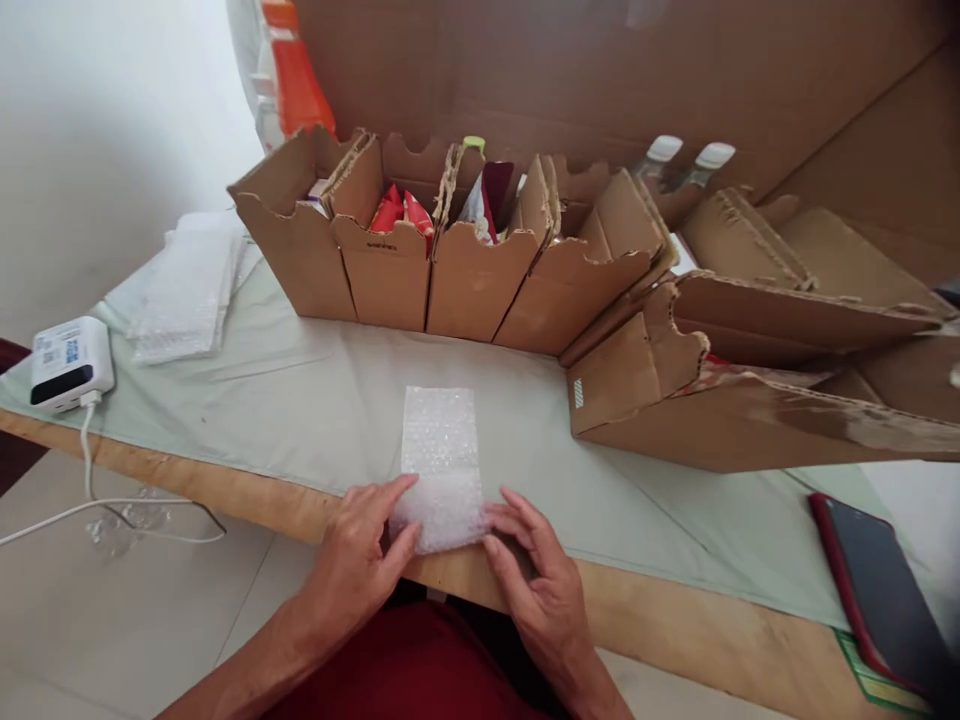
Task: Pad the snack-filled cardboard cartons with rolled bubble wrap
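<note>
While both hands are pressing on the near end of the bubble-wrap pouch (442, 465), the grip is reading as follows: left hand (356, 560), fingers (397, 500) lying flat and close together along the pouch's left near corner, thumb tucking against its edge; right hand (536, 570), fingers (514, 510) lying on the right near corner, loosely spread. Neither hand is pinching the pouch clear of the surface; both are holding it down.

Item, pouch: lying flat and lengthwise on the pale green cloth (315, 400), its near end reaching the wooden edge of the worktop (675, 620).

Step in hand, by judgement: flattening or opening the pouch's near end. The next move is probably calling for a fingertip working between the two layers, one hand anchoring the pouch meanwhile.

Surroundings, going outward:
- row of open cardboard boxes (465, 270), standing behind the pouch, holding red packets (401, 210);
- larger cardboard carton (750, 400), lying on its side to the right;
- stack of bubble-wrap sheets (187, 290), lying far left;
- small white device (71, 362) with a white cable (90, 470), sitting at the left edge;
- dark phone (885, 590), resting at the right near corner.
</note>
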`<state>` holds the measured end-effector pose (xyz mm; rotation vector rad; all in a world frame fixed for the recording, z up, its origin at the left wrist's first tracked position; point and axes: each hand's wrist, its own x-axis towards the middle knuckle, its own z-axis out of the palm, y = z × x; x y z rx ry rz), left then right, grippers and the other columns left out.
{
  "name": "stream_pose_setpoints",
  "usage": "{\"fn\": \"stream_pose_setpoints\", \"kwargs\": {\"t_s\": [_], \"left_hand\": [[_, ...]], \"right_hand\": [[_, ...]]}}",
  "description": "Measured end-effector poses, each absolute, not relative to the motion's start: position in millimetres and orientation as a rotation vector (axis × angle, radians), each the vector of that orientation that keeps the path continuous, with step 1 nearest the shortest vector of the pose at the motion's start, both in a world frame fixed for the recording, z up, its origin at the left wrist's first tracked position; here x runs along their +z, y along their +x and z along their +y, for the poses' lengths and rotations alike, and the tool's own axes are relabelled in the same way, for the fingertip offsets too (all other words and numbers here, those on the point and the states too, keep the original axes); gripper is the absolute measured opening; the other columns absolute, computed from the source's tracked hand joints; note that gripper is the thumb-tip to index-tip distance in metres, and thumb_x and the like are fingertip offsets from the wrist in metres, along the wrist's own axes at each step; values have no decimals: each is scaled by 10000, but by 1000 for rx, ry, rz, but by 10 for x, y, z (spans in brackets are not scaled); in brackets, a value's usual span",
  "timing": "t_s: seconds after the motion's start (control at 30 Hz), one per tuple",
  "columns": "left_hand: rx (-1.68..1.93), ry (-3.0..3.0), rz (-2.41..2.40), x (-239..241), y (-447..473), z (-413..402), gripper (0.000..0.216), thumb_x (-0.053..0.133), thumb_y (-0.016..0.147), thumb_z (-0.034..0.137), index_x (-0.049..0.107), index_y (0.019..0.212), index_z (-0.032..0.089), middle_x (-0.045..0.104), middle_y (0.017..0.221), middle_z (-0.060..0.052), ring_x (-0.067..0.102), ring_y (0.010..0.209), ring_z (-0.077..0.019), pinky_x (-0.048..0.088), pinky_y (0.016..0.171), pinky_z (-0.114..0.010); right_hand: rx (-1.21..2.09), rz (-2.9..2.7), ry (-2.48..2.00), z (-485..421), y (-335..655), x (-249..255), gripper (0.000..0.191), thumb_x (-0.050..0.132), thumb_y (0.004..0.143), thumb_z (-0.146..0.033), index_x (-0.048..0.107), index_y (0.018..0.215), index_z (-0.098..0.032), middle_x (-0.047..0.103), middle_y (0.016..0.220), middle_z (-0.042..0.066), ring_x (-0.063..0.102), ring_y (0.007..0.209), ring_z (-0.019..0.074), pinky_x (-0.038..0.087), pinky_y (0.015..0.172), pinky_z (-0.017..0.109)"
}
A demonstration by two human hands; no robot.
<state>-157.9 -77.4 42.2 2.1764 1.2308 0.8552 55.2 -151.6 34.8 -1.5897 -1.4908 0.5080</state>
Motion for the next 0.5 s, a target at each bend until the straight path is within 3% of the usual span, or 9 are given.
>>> {"fn": "stream_pose_setpoints", "kwargs": {"t_s": [0.07,0.2,0.37,0.5], "left_hand": [[830,2254,1292,409,-1563,-745,491,599,899,195,529,1385,198,756,1006,-89,661,813,-253,569,737,-406],[807,2335,1281,446,-1538,-691,568,590,910,194,447,1460,212,735,937,-63,628,753,-235,554,705,-374],[817,2382,1181,514,-1462,-613,591,569,946,200,372,1503,215,696,887,-43,622,755,-219,543,736,-359],[706,2467,1237,480,-1450,-593,564,563,938,188,404,1479,217,660,807,-16,619,719,-228,531,718,-373]], "right_hand": [[376,-1444,-1608,-1556,582,364,472,549,979,-159,485,1443,-213,753,1107,98,729,1048,215,612,924,392],[103,-1725,-1458,-1598,622,478,445,580,897,-40,622,1293,-239,718,1194,108,654,1179,261,573,962,459],[97,-2020,-1384,-1489,589,572,406,584,877,-34,619,1253,-186,664,1328,130,537,1334,279,517,1015,461],[183,-2231,-1450,-1369,588,551,399,601,888,-100,620,1278,-184,665,1356,122,550,1324,299,499,999,492]]}}
